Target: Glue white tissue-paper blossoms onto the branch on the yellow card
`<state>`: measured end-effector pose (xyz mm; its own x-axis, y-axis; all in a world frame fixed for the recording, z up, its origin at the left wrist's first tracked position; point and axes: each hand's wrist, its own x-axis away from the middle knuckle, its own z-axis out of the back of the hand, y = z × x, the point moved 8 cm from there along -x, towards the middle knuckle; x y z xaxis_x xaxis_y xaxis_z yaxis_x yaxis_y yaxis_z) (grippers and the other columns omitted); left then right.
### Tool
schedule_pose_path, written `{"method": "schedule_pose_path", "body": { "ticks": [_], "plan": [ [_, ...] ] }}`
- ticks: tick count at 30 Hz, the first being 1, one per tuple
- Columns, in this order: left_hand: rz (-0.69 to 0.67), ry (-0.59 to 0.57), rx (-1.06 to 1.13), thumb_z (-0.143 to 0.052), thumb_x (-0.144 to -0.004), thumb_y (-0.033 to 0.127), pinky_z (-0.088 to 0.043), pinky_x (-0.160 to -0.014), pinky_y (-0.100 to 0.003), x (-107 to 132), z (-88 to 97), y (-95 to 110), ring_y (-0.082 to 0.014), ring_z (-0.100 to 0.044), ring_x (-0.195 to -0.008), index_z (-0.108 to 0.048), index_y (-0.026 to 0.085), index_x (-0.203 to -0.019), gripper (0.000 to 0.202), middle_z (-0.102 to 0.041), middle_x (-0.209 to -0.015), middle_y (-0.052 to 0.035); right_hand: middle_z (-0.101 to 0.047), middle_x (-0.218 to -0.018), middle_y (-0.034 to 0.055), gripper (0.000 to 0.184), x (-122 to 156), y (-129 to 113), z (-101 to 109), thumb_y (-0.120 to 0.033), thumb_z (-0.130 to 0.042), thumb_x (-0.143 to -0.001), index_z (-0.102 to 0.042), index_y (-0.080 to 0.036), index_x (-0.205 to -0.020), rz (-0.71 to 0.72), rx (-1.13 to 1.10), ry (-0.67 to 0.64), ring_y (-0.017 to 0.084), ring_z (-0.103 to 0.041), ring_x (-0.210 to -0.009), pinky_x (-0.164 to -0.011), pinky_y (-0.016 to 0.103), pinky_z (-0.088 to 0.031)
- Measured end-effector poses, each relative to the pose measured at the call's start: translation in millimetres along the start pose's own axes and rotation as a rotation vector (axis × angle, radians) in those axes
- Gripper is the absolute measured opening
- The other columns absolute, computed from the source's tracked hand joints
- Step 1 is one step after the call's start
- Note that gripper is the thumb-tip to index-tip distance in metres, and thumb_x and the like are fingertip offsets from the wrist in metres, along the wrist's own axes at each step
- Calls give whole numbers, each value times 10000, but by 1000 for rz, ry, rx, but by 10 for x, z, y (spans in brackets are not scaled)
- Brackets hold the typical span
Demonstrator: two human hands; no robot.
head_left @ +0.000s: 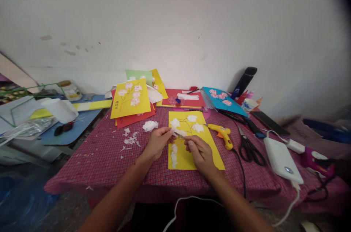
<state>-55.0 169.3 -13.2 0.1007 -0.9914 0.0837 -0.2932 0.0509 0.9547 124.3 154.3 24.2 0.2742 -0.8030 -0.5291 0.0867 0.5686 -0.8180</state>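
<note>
My left hand pinches a small piece of white paper between thumb and fingers. A thin, greyish stick-like tool is gripped by my right hand, its tip close to that piece; its exact kind is too small to tell. Both hands are over a yellow sheet with drawn branches and white crumpled-paper flowers. More white paper bits lie on the sheet's left side, near my right hand. To the left on the cloth are a crumpled white paper clump and torn white scraps.
Right of the sheet lie a yellow glue gun with its cord, black scissors and a white power bank. Finished-looking flower cards and a blue card are at the back. A paper roll stands on the left table.
</note>
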Motion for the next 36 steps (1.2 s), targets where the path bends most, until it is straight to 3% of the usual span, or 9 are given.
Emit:
{"method": "schedule_pose_path", "body": {
  "ticks": [5, 12, 17, 22, 29, 36],
  "plan": [
    [-42, -18, -20, -775, -760, 385, -501, -650, -253, 5, -19, 38, -132, -625, -661, -733, 125, -882, 290, -709, -763, -55, -684, -878, 34, 231, -2, 66, 20, -322, -511, -996, -697, -238, -1104, -64, -79, 38, 159, -632, -707, -660, 298, -527],
    [-45, 22, -36, -667, -732, 208, -513, -659, -275, 24, -7, 43, -155, -649, -673, -740, 117, -927, 227, -726, -756, -66, -690, -780, 34, 242, -42, 240, 44, -381, -583, -956, -730, -198, -1016, -266, -359, 103, 147, -604, -627, -576, 273, -491],
    [-115, -52, -162, -696, -776, 279, -501, -661, -258, 52, -77, 101, -137, -632, -673, -743, 128, -921, 214, -719, -756, -46, -691, -696, 33, 234, -64, 449, 58, -379, -668, -886, -748, -163, -922, -436, -619, 177, 121, -569, -514, -484, 236, -437],
    [-119, -91, -244, -713, -781, 298, -484, -635, -245, 52, -104, 90, -126, -607, -640, -750, 140, -896, 199, -688, -698, -19, -675, -633, 22, 224, -73, 533, 13, -374, -724, -828, -750, -154, -858, -518, -769, 171, 109, -554, -458, -431, 215, -415],
    [-112, -91, -197, -726, -772, 280, -467, -608, -228, 41, -89, 80, -114, -594, -618, -742, 142, -856, 162, -675, -676, -9, -703, -719, 21, 207, -97, 470, -15, -357, -751, -819, -729, -179, -922, -469, -794, 138, 103, -573, -499, -453, 212, -431],
    [-73, -113, -156, -732, -765, 272, -459, -608, -228, 62, -117, 82, -106, -588, -611, -727, 140, -827, 146, -675, -676, -7, -728, -756, 48, 264, -87, 437, 35, -435, -717, -853, -734, -172, -874, -452, -551, 151, 102, -550, -486, -466, 233, -422]
  ]
}}
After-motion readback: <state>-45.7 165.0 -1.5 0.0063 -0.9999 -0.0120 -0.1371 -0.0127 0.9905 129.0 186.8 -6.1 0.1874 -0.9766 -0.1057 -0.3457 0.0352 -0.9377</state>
